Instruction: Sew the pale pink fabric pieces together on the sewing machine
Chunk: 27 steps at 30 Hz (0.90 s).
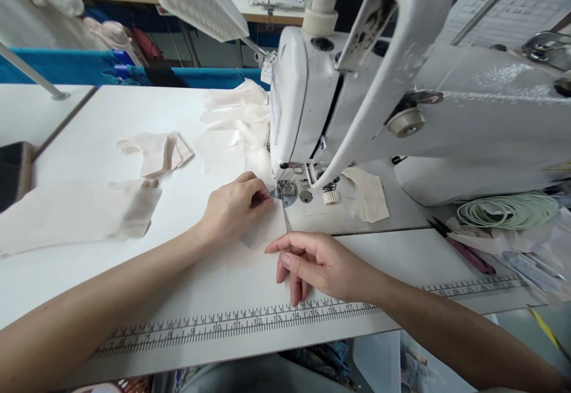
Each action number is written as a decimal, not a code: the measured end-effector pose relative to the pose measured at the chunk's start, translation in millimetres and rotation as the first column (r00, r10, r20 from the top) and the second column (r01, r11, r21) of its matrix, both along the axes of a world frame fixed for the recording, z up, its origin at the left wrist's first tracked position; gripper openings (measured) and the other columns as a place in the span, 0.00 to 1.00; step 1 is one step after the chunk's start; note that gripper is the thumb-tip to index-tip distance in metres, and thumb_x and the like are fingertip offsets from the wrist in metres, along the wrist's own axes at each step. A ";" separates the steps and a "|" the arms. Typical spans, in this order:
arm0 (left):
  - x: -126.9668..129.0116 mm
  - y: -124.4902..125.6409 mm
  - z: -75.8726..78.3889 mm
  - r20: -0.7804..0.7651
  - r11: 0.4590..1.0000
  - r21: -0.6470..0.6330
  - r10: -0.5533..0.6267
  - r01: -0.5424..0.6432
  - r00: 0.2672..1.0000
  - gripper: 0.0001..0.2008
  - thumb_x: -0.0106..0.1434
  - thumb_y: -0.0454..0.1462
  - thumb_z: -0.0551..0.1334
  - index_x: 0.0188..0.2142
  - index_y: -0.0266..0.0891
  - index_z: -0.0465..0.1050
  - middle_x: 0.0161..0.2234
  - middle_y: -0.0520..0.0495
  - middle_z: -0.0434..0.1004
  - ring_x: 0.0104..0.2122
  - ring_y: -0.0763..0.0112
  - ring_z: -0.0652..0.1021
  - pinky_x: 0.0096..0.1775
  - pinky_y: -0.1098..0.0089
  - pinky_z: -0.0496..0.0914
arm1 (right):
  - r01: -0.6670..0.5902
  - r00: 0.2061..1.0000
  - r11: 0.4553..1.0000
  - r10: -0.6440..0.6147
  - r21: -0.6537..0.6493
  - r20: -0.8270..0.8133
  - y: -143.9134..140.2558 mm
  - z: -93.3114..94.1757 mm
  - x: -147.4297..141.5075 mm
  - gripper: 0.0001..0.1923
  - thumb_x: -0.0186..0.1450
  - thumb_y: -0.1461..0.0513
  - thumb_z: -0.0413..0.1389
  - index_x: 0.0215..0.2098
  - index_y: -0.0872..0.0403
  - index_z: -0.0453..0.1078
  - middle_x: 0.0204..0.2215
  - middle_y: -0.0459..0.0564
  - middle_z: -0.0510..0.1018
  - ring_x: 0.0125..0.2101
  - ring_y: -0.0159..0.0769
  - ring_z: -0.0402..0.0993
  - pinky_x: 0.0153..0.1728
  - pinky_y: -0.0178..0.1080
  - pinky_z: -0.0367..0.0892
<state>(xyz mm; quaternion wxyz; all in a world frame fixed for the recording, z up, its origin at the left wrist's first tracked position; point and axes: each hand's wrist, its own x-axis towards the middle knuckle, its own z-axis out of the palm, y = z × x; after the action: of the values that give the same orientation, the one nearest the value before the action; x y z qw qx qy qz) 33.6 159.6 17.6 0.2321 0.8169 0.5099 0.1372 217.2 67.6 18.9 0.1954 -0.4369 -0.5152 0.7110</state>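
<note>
A white sewing machine (357, 84) fills the right half of the head view, its presser foot (285, 191) down on the bed. My left hand (234, 206) rests fingers-down on a small cream fabric piece (267, 229), pinching its edge right beside the presser foot. My right hand (319, 265) lies just in front of it, fingers curled loosely, fingertips touching the near edge of the same piece. Another cream piece (370, 194) lies behind the needle on the machine bed.
Cream fabric pieces lie on the white table: a large one (75, 211) at the left, a folded one (156, 152), a stack (234, 119) behind the machine head. A ruler strip (223, 324) runs along the table's front edge. Green tape coil (508, 210) and scissors (464, 250) sit at right.
</note>
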 end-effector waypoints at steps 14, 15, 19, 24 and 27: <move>2.0 0.0 1.0 -0.036 1.000 0.016 0.018 -0.017 0.999 0.06 0.63 0.39 0.58 0.32 0.40 0.70 0.38 0.50 0.74 0.31 0.70 0.74 0.30 0.70 0.63 | -0.445 0.678 0.395 -0.437 0.803 0.591 10.8 -5.2 14.3 0.20 0.73 0.60 0.41 0.54 0.56 0.70 0.35 0.53 0.77 0.27 0.32 0.70 0.25 0.35 0.62; 2.1 -0.2 0.8 -0.037 0.999 0.026 0.020 -0.019 0.999 0.06 0.63 0.39 0.58 0.32 0.40 0.71 0.38 0.50 0.74 0.31 0.70 0.74 0.30 0.70 0.63 | -0.490 0.649 0.378 -0.444 0.786 0.618 11.3 -6.6 13.4 0.21 0.74 0.59 0.41 0.56 0.56 0.70 0.35 0.53 0.77 0.26 0.31 0.70 0.24 0.35 0.62; 1.6 -0.4 -1.8 -0.026 0.999 0.049 0.015 -0.014 1.000 0.06 0.63 0.38 0.58 0.32 0.40 0.71 0.38 0.49 0.74 0.31 0.70 0.74 0.30 0.70 0.63 | -0.595 0.578 0.330 -0.458 0.733 0.676 11.1 -9.5 8.9 0.21 0.74 0.58 0.42 0.58 0.57 0.67 0.35 0.52 0.75 0.27 0.32 0.69 0.25 0.36 0.63; 2.4 1.1 -6.2 -0.028 0.998 0.061 0.005 -0.003 1.000 0.07 0.63 0.39 0.58 0.32 0.39 0.72 0.38 0.49 0.74 0.32 0.69 0.75 0.30 0.69 0.64 | -0.661 0.512 0.296 -0.494 0.690 0.703 10.7 -9.1 4.8 0.21 0.74 0.58 0.43 0.57 0.57 0.69 0.33 0.52 0.73 0.26 0.32 0.67 0.25 0.37 0.62; 0.7 0.1 -2.5 -0.063 0.997 0.073 -0.004 0.009 0.998 0.06 0.64 0.38 0.58 0.35 0.39 0.72 0.40 0.47 0.74 0.32 0.69 0.75 0.30 0.69 0.66 | -0.673 0.499 0.293 -0.499 0.679 0.709 10.6 -8.3 3.6 0.20 0.74 0.59 0.43 0.56 0.56 0.69 0.34 0.52 0.74 0.27 0.32 0.68 0.26 0.37 0.61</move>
<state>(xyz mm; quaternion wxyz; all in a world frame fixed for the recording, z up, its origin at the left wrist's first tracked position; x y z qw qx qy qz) 34.3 159.7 15.1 0.1861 0.8304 0.5090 0.1291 220.8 78.3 10.6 0.0774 -0.4782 -0.8729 -0.0574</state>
